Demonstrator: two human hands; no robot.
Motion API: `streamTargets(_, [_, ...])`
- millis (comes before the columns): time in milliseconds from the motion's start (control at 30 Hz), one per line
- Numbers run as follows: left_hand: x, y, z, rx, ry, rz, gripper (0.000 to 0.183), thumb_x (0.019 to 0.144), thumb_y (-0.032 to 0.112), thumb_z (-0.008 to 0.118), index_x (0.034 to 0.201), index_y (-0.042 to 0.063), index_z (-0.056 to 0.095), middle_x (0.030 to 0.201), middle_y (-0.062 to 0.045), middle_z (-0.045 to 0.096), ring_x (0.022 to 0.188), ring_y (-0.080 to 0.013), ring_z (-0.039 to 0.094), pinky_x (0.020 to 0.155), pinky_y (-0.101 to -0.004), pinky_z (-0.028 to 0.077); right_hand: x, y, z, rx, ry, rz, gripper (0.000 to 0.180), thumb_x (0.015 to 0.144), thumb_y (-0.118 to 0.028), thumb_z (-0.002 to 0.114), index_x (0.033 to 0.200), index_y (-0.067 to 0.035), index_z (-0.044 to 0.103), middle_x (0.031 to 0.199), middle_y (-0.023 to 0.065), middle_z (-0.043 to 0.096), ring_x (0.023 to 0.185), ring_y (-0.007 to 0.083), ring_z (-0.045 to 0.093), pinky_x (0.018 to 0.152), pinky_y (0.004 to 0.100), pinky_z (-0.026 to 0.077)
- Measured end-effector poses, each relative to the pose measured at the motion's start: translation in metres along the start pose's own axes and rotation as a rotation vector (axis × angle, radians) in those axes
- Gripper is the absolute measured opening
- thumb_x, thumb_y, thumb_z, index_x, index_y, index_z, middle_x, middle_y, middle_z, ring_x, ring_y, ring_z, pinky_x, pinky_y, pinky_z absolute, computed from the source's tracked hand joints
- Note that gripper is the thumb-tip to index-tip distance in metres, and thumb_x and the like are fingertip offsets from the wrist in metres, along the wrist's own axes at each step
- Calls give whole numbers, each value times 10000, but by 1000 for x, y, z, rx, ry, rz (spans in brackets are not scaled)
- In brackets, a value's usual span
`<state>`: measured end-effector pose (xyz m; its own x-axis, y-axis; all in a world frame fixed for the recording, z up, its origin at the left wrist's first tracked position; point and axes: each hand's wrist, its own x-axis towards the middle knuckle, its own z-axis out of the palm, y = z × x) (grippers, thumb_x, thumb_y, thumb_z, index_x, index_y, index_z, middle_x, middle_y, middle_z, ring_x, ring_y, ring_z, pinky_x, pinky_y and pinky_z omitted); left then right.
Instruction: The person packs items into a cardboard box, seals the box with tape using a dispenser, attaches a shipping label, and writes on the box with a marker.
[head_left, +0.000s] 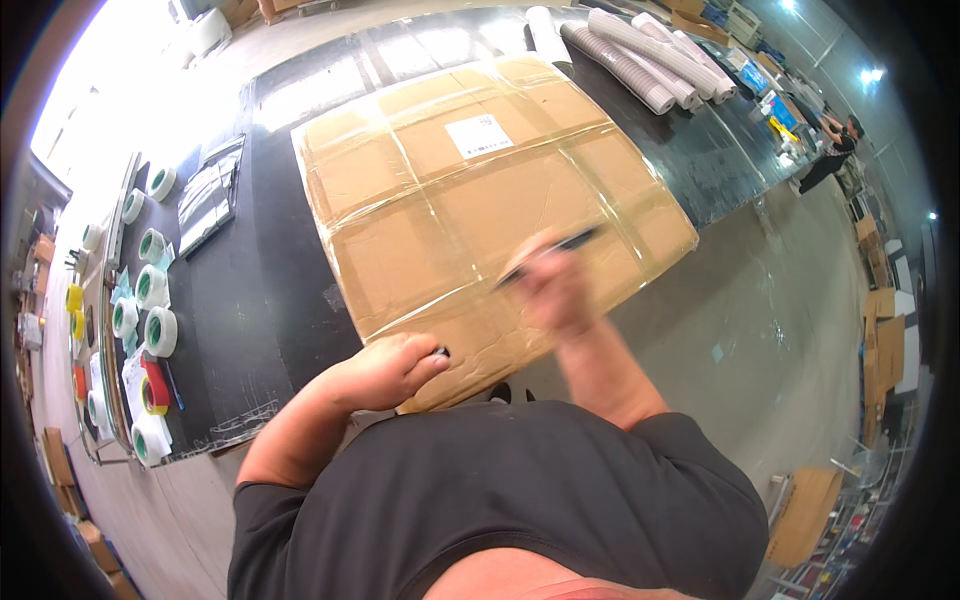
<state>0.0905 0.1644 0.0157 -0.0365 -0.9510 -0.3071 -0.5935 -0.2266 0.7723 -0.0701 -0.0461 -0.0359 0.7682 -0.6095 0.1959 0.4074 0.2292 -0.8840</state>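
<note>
A large flat cardboard carton (517, 195), wrapped in clear tape, lies before me at the near side of the black-topped table. On its upper face is a white label (478, 136) bearing print. My right hand (555, 289), blurred by motion, is over the carton's near right part and grips a dark pen-like tool (577, 239). Its exact kind is lost in the blur. At the carton's near left corner, my left hand (394, 367) is closed around a small black object (443, 352). Only the object's end shows between thumb and fingers.
Several tape rolls (160, 331) line the table's left side, near a folded dark plastic sheet (213, 191). Rolled material (652, 64) lies at the far right. Beyond the table's right end stands another person (832, 154). Cardboard (806, 517) leans at lower right.
</note>
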Motion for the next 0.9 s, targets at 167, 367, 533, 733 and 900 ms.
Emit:
streamTargets(167, [31, -22, 22, 21, 305, -153, 234, 947, 231, 590, 949, -3, 595, 977, -165, 634, 994, -375, 584, 870, -450, 462, 45, -70, -81, 109, 117, -14, 85, 864, -95, 621, 948, -86, 612, 751, -11, 557, 624, 75, 479, 588, 237, 394])
streamTargets(367, [89, -31, 52, 410, 666, 105, 192, 873, 202, 670, 932, 28, 616, 1323, -111, 582, 1335, -311, 437, 1075, -459, 368, 72, 10, -79, -160, -134, 194, 160, 864, -63, 654, 1021, -35, 636, 879, 39, 643, 790, 104, 605, 693, 228, 488])
streamTargets(533, [99, -47, 56, 312, 693, 133, 223, 805, 163, 699, 938, 22, 590, 1314, -115, 593, 1286, -343, 483, 1051, -473, 379, 78, 34, -89, -297, -193, 259, 131, 903, -17, 624, 1030, -10, 655, 929, 54, 671, 849, 109, 632, 761, 245, 519])
streamTargets(733, [98, -48, 52, 306, 702, 146, 206, 815, 158, 692, 935, 27, 586, 1293, -119, 602, 1266, -343, 498, 1031, -476, 384, 75, 39, -75, -453, -217, 165, 93, 872, -11, 637, 947, 11, 687, 795, 15, 646, 730, 64, 573, 648, 214, 458])
streamTargets(900, [98, -48, 51, 306, 691, 142, 209, 812, 155, 694, 936, 25, 589, 1291, -119, 602, 1266, -346, 497, 1026, -475, 384, 75, 40, -66, -571, -222, 70, 92, 848, -29, 652, 919, 11, 695, 765, 2, 628, 660, 58, 532, 577, 245, 438])
